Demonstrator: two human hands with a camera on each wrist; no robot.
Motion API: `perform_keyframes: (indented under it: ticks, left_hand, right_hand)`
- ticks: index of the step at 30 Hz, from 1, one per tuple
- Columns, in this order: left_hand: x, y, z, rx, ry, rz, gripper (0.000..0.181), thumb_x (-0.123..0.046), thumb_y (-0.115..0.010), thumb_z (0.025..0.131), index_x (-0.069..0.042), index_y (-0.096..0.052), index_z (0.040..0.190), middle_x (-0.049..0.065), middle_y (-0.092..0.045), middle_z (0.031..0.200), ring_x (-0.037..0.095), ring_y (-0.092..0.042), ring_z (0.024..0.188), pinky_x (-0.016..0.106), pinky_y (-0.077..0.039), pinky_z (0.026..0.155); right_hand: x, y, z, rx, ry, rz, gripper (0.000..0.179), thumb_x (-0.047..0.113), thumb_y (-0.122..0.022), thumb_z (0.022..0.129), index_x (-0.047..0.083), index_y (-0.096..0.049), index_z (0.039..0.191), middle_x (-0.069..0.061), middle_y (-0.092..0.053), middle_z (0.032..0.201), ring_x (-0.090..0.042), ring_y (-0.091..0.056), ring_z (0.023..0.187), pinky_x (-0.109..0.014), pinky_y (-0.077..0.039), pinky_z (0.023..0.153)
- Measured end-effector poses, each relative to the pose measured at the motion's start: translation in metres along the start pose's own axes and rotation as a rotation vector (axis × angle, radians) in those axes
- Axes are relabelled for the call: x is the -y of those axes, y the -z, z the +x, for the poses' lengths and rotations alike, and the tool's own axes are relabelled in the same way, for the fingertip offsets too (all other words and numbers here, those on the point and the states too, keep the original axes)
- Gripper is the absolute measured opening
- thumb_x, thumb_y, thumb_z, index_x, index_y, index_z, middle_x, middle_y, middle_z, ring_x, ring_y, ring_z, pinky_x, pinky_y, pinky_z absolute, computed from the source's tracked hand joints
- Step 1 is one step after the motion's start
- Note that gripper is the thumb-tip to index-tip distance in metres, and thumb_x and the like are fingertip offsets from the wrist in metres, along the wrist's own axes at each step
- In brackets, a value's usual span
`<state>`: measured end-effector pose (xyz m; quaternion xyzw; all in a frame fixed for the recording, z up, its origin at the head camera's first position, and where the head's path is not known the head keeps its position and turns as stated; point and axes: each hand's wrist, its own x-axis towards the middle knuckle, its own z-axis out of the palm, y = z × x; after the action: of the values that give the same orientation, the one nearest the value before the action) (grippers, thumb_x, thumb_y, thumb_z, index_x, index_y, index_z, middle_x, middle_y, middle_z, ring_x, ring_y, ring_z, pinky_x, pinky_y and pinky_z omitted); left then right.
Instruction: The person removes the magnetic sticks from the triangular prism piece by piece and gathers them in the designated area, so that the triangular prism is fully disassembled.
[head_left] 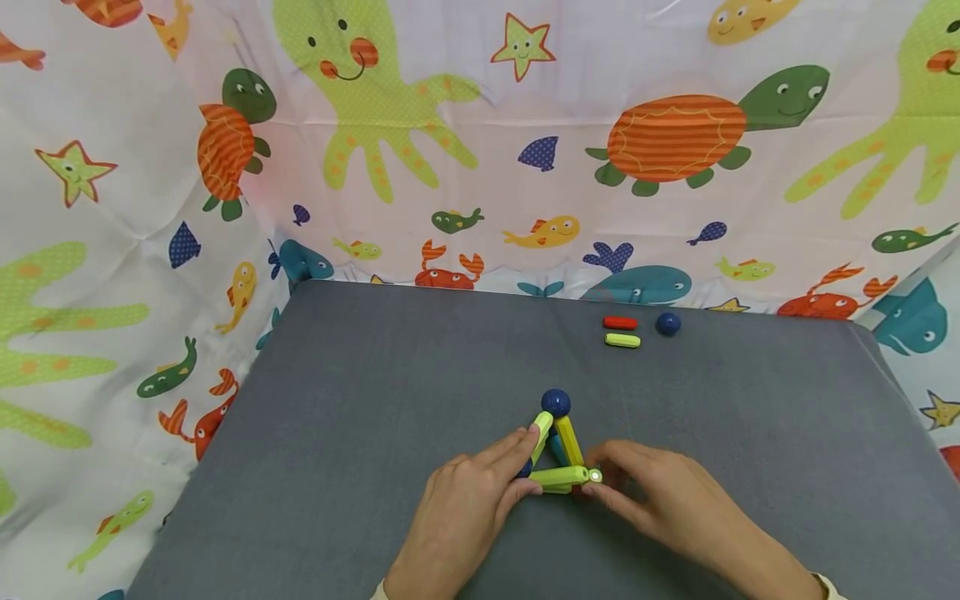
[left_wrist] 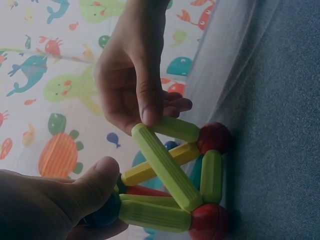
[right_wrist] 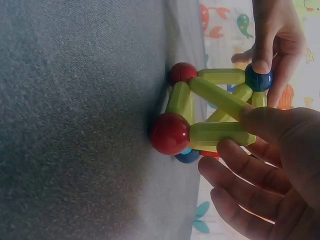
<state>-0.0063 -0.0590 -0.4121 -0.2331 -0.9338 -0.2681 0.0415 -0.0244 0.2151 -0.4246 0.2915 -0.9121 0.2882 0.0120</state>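
Observation:
A frame of magnetic rods and balls stands on the grey cloth between the two hands. Its light green rods (head_left: 558,476) and yellow rod (head_left: 570,442) join at red balls (right_wrist: 170,134) low down and blue balls (head_left: 556,402) higher up. My left hand (head_left: 483,479) holds the frame by a blue corner ball (right_wrist: 258,77), thumb pressed on it. At the near right corner, my right hand (head_left: 667,492) pinches the top of a green rod (right_wrist: 220,133) that rises from a red ball. A slanting green rod (left_wrist: 167,167) meets the same fingertips.
Farther back on the grey cloth (head_left: 375,375) lie a loose red rod (head_left: 620,322), a light green rod (head_left: 622,341) and a blue ball (head_left: 668,324). A sea-animal print curtain (head_left: 450,167) hangs behind and at the sides.

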Motion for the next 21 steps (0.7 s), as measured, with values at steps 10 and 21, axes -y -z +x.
perform_keyframes:
  ticks: [10,21]
  left_hand:
    - [0.000,0.000,0.000,0.031,0.019,-0.008,0.062,-0.045,-0.069,0.099,-0.028,-0.054,0.157,-0.007,-0.064,0.148,0.015,-0.076,0.099,0.036,-0.062,0.080]
    - [0.000,-0.003,-0.001,-0.013,-0.004,-0.005,0.063,-0.039,-0.075,0.096,-0.025,-0.057,0.155,-0.006,-0.066,0.146,0.016,-0.077,0.099,0.038,-0.063,0.079]
  right_hand:
    - [-0.004,0.006,-0.009,0.036,-0.101,0.012,0.021,0.027,-0.082,0.096,0.032,-0.070,0.112,0.027,-0.066,0.094,0.008,-0.061,0.079,-0.026,-0.058,0.066]
    - [-0.024,0.007,-0.021,0.069,-0.154,0.023,0.026,0.017,-0.079,0.097,0.031,-0.068,0.116,0.023,-0.067,0.102,0.006,-0.060,0.083,-0.027,-0.059,0.070]
